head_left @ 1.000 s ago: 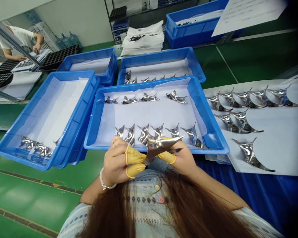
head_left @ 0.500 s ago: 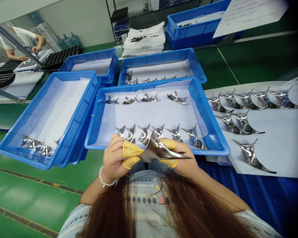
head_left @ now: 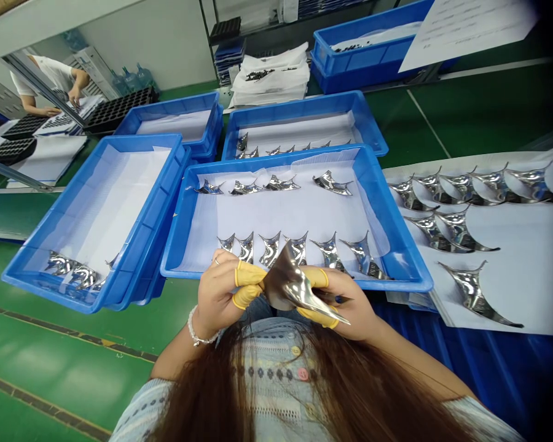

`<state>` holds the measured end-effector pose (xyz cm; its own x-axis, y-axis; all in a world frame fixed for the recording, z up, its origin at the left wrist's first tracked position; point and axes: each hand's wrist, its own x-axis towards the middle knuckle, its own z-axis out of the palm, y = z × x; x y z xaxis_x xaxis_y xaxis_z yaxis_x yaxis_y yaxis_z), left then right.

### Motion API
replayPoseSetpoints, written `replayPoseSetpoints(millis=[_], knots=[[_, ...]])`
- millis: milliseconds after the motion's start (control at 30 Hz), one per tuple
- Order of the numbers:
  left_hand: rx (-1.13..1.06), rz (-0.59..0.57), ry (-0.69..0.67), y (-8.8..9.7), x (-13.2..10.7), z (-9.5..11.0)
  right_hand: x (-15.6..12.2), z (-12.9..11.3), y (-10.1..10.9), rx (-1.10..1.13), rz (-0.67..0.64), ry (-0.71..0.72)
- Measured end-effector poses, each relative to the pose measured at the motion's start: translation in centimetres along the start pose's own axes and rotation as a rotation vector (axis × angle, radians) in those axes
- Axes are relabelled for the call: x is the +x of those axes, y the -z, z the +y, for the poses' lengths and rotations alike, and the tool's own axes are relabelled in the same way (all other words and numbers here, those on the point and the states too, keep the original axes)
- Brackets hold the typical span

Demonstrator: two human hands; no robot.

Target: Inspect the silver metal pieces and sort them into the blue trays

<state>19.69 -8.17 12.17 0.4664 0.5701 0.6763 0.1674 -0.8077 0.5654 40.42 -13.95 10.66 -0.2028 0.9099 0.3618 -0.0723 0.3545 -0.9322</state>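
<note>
Between my two hands is a shiny curved metal piece with pointed tips, held in front of my chest. My left hand, in yellow finger cots, pinches its left edge. My right hand, also in yellow finger cots, grips it from the right side, partly hidden behind the metal. Just beyond stands a blue tray lined with white sheet. Similar metal pieces lie in it, a near row partly covered by my hands and a far row with a piece at its right.
More metal pieces lie on white paper at the right. A stacked blue tray at the left holds a few pieces, and another blue tray stands behind. Far left, a co-worker's hands are over black trays and papers.
The metal piece has turned in my hands, its long tip now pointing further down and toward me. Both hands remain on it. The view has shifted slightly.
</note>
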Motion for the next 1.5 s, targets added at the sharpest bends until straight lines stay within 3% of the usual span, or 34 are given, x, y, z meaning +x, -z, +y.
replayPoseSetpoints(millis=[167, 333, 467, 667, 833, 967, 1133, 1233, 1367, 1500], knots=[[-0.074, -0.04, 0.057, 0.0, 0.2, 0.2, 0.0, 0.2, -0.1, 0.08, -0.008, -0.076], [-0.094, 0.01, 0.262, 0.0, 0.4, 0.3, -0.6, 1.2, -0.3, 0.34, -0.032, -0.319], [-0.075, 0.024, 0.357, 0.0, 1.0, 0.4, -0.9, 1.8, -0.3, 0.49, -0.066, -0.405], [-0.101, -0.005, 0.433, -0.1, 1.6, 0.8, -0.8, 2.3, -0.3, 0.467, -0.083, -0.434], [-0.224, -0.012, 0.574, 0.1, 0.9, -0.1, -0.6, 2.7, -0.1, 0.366, -0.103, -0.411], [-0.21, -0.018, 0.611, 1.2, 1.0, -0.9, -0.2, 2.2, 0.1, 0.072, -0.086, -0.308], [0.001, -0.257, 0.605, 2.4, 1.6, -1.5, 0.6, 2.6, -0.4, -0.779, -0.045, -0.038], [0.255, -0.351, 0.571, 2.2, 1.7, -2.3, 0.9, 3.8, -0.9, -1.11, -0.049, 0.036], [0.47, -0.45, 0.598, 1.0, 1.3, -3.4, 1.0, 4.9, -1.6, -1.27, -0.057, 0.04], [0.649, -0.463, 0.584, 0.9, 1.2, -4.6, 0.8, 4.9, -1.7, -1.258, -0.082, 0.026]])
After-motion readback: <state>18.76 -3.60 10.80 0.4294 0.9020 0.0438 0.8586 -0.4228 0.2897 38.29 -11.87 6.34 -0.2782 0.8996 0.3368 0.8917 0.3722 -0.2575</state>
